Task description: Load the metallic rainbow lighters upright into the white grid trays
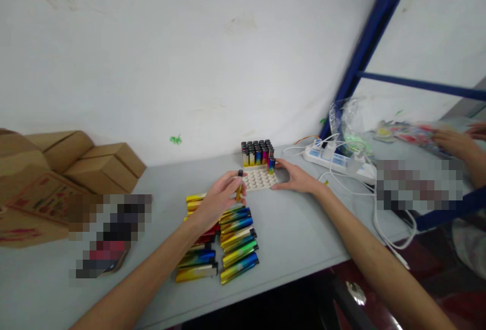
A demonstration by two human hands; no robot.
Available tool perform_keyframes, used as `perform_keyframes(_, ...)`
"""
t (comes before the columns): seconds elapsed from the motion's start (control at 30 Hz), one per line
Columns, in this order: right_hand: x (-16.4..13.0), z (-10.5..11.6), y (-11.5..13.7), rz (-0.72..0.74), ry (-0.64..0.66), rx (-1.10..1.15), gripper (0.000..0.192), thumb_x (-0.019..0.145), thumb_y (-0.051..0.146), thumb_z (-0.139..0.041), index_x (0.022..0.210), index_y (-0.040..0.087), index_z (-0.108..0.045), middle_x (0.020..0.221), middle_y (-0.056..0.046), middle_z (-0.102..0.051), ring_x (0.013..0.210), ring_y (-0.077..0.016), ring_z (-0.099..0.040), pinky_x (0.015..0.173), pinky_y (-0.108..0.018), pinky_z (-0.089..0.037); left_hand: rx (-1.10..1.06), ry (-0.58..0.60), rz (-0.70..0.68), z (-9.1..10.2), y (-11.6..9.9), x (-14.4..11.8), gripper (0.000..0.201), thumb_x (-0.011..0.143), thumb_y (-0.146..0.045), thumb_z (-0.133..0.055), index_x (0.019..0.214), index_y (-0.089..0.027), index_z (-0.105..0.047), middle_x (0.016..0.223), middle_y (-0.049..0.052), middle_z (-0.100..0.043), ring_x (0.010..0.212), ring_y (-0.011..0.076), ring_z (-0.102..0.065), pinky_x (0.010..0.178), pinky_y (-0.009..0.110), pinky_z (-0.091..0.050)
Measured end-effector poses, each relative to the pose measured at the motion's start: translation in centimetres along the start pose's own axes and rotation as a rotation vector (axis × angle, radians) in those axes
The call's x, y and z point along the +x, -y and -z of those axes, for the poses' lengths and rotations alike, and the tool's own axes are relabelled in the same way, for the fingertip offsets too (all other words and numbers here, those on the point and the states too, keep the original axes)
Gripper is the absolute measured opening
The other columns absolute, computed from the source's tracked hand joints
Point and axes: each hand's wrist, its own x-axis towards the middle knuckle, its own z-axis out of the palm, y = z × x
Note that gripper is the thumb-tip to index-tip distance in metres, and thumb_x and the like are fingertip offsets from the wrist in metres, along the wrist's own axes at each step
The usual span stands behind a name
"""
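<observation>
Beside the tray [259, 180], the left hand [220, 191] pinches 1 lighter [239, 189], long axis near upright, black end up

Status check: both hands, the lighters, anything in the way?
Left hand holding one lighter upright. Right hand at right end of white tray. Loose lighters lying in front of tray. Power strip off to right, not between hands.

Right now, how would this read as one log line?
left hand: holding lighter | right hand: at white tray's right end | behind: standing lighters
</observation>
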Motion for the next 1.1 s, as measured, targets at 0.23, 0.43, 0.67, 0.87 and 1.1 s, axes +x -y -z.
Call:
perform_keyframes(0.23, 0.3, 0.0, 0.6, 0.03, -0.024, -0.012, 0.094, 0.067, 0.048, -0.085, 0.145, 0.019, -0.041, 0.133, -0.016, -0.062, 0.118, -0.031, -0.063, 0.104, -0.048, -0.049, 0.292, -0.061, -0.19, -2.3, -0.1, 4.9, 0.038, 0.071, -0.041, -0.081, 0.095, -0.018, -0.062, 0.094, 0.005, -0.068, 0.09, 0.0212, -0.068, 0.077, 0.032, -0.054)
perform_keyframes(0.43, 0.4, -0.3, 0.2, 0.056, -0.045, -0.038, 0.095, 0.066, 0.049, -0.085, 0.145, 0.02, -0.041, 0.134, -0.016, -0.06, 0.119, -0.0313, -0.061, 0.103, -0.048, -0.047, 0.646, -0.061, -0.431, -3.4, 0.8, 9.0, 0.024, 0.077, -0.038, -0.075, 0.088, -0.018, -0.066, 0.084, 0.004, -0.07, 0.082, 0.0204, -0.066, 0.077, 0.032, -0.053)
perform_keyframes(0.67, 0.6, -0.4, -0.1, 0.077, -0.048, -0.059, 0.093, 0.066, 0.05, -0.085, 0.142, 0.017, -0.043, 0.131, -0.017, -0.061, 0.116, -0.032, -0.061, 0.101, -0.047, -0.048, 0.813, -0.068, -0.517, -3.5, 2.0, 10.5, 0.022, 0.079, -0.037, -0.075, 0.089, -0.019, -0.068, 0.086, 0.003, -0.071, 0.08, 0.0198, -0.066, 0.08, 0.032, -0.05)
perform_keyframes(0.87, 0.6, -0.3, 0.2, 0.07, -0.053, -0.071, 0.09, 0.065, 0.049, -0.085, 0.139, 0.016, -0.046, 0.128, -0.016, -0.063, 0.113, -0.0316, -0.063, 0.099, -0.046, -0.049, 0.852, -0.031, -0.517, -4.0, 2.1, 10.4, 0.022, 0.081, -0.04, -0.073, 0.085, -0.019, -0.065, 0.081, 0.003, -0.07, 0.077, 0.0196, -0.066, 0.077, 0.032, -0.049)
perform_keyframes(1.1, 0.5, -0.2, 0.3, 0.067, -0.039, -0.05, 0.091, 0.067, 0.048, -0.084, 0.14, 0.014, -0.044, 0.127, -0.017, -0.064, 0.114, -0.031, -0.063, 0.099, -0.045, -0.049, 0.868, 0.01, -0.456, -3.9, 2.4, 10.8, 0.02, 0.079, -0.034, -0.075, 0.077, -0.017, -0.064, 0.078, 0.005, -0.072, 0.073, 0.0195, -0.067, 0.071, 0.031, -0.051)
